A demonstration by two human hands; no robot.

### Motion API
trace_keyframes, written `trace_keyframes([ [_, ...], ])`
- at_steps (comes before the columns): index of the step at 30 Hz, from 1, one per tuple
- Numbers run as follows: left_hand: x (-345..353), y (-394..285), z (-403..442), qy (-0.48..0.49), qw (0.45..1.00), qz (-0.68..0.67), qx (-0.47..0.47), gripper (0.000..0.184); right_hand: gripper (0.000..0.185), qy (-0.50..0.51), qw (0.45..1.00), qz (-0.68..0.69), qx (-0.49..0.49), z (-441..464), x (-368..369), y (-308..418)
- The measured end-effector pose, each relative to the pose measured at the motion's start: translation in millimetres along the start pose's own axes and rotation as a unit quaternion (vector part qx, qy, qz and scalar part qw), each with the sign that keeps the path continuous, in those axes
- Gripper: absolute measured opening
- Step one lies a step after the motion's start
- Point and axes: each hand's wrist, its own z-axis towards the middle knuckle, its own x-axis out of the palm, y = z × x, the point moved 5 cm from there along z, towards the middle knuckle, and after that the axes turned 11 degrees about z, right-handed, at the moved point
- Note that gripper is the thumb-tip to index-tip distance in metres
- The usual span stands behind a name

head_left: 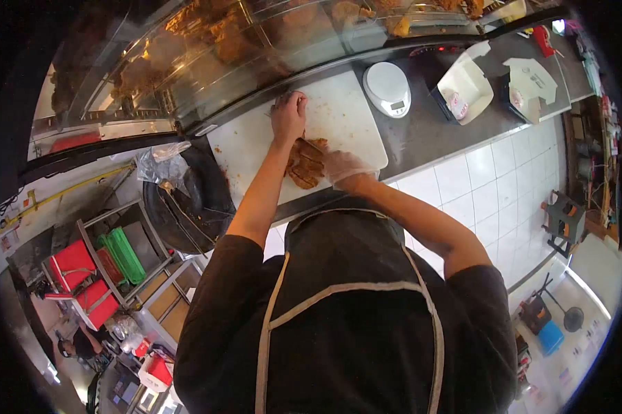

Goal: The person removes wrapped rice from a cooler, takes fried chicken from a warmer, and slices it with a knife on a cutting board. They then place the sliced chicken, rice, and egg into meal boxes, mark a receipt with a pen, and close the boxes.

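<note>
A piece of browned fried chicken (pixel 304 165), with cuts or splits across it, lies on a white cutting board (pixel 345 110). My left hand (pixel 289 117) is bare and closed in a fist just above the chicken's far end. What it grips is mostly hidden; a thin, narrow edge seems to run from below it across the chicken. In a clear plastic glove, my right hand (pixel 344 169) presses against the chicken's right side, its fingertips partly hidden. Crumbs are scattered over the board.
Right of the board stands a white kitchen scale (pixel 387 86), then open takeaway boxes (pixel 473 90). A glass display case (pixel 256 41) with fried food borders the counter's far side. A black bin (pixel 180 221) stands at left; another person (pixel 83 345) is far lower left.
</note>
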Motion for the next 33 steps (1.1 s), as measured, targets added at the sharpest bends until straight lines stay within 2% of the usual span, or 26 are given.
trace_keyframes([
  [2,1,2,-3,-0.015,1.000,-0.003,0.010,0.007,0.044,-0.103,0.981,-0.153,-0.063,16,22,-15],
  [3,0,-1,-3,-0.019,1.000,-0.005,0.012,0.007,0.037,-0.179,0.982,-0.049,-0.042,7,10,-10],
  [4,1,-5,-22,-0.003,1.000,-0.008,0.014,0.007,0.037,-0.172,0.984,-0.037,-0.032,-6,18,-5],
  [6,-5,2,-8,-0.018,1.000,0.008,-0.012,0.006,0.034,-0.054,0.998,0.021,0.032,14,11,-13],
  [7,-5,-2,-15,0.038,0.999,0.024,-0.001,0.009,0.034,-0.094,0.995,-0.017,-0.021,7,17,-14],
  [8,-10,-4,-4,0.020,0.999,0.025,0.002,0.009,0.034,-0.106,0.994,-0.028,-0.028,15,8,-20],
  [10,-14,3,-22,-0.019,0.998,-0.052,-0.039,0.012,0.032,-0.047,0.996,-0.046,-0.065,2,9,-3],
  [11,-12,6,-16,-0.028,0.998,-0.049,-0.038,0.012,0.029,-0.079,0.996,0.031,-0.017,-9,-6,-1],
  [14,-12,3,-15,-0.047,0.997,-0.056,-0.016,0.014,0.027,-0.060,0.998,0.015,0.002,-9,-13,-16],
  [15,-18,8,-9,-0.064,0.992,-0.106,-0.039,0.015,0.027,-0.061,0.998,0.006,-0.008,-9,-25,-17],
  [18,-79,15,-11,-0.096,0.968,-0.209,-0.105,0.018,0.023,-0.053,0.998,-0.033,-0.027,-25,-44,-16],
  [19,-106,12,-7,-0.115,0.947,-0.271,-0.129,0.019,0.023,-0.082,0.996,-0.032,-0.028,-22,-51,-26],
  [20,-124,11,-9,-0.121,0.946,-0.269,-0.134,0.019,0.024,-0.111,0.993,-0.031,-0.027,-15,-59,-38],
  [22,-151,13,-28,-0.185,0.861,-0.442,-0.171,0.017,0.027,-0.169,0.981,-0.099,-0.006,2,-70,-57],
  [24,-174,3,-57,-0.178,0.843,-0.461,-0.211,0.016,0.034,-0.171,0.981,-0.090,0.001,7,-68,-60],
  [26,-187,3,-90,-0.177,0.826,-0.473,-0.248,0.015,0.055,-0.185,0.971,-0.152,0.016,-5,-72,-25],
  [27,-187,1,-108,-0.173,0.816,-0.484,-0.266,0.014,0.086,-0.138,0.972,-0.181,0.067,-14,-73,6],
  [29,-182,-5,-141,-0.166,0.800,-0.499,-0.288,0.013,0.095,-0.290,0.940,-0.170,-0.058,-4,-20,27],
  [31,-173,-14,-162,-0.145,0.770,-0.544,-0.300,0.014,0.095,-0.309,0.938,-0.153,-0.047,6,13,48],
  [33,-168,-21,-176,-0.123,0.771,-0.542,-0.310,0.014,0.094,-0.338,0.931,-0.137,-0.026,10,16,48],
])
